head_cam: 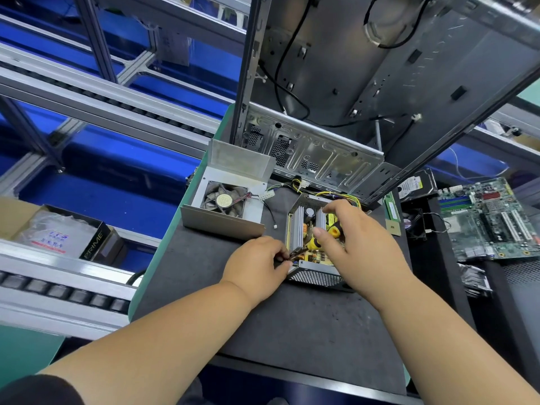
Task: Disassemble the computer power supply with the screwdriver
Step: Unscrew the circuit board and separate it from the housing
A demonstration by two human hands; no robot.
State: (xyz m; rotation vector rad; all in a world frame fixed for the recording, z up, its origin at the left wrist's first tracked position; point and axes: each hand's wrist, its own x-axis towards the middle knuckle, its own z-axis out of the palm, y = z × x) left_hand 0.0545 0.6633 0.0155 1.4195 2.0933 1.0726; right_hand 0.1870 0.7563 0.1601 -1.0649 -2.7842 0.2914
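1. Two bare hands work at the opened power supply (pixel 314 252), which sits on the dark mat of the desk (pixel 292 323) in front of the person.
2. Power supply: the lower metal housing is open at the top. It exposes a yellow-brown circuit board, two ribbed aluminium heat sinks (pixel 298 226) and a capacitor. The near wall is perforated mesh.
3. Right hand (pixel 361 244): positioned over the open housing, fingers curled around the yellow-and-black handle of the screwdriver (pixel 324 235). The screwdriver points down and to the left into the housing; its tip is hidden.
4. Left hand (pixel 257 267): placed at the near-left corner of the housing, fingers pinching a small dark part at the edge of the board. What this part is cannot be told.
5. Removed cover (pixel 225 206): lies inside-up on the desk to the left of the housing and apart from it. A dusty fan (pixel 223 200) is mounted in it, with a thin lead and white connector trailing to the right.
6. Wire bundle (pixel 336 195): yellow and black leads leave the far side of the housing.
7. Computer case (pixel 365 83): stands open behind the power supply.
8. Motherboard (pixel 488 217): lies at the far right, with a hard drive (pixel 415 185) and a RAM module (pixel 391 210) between it and the housing.
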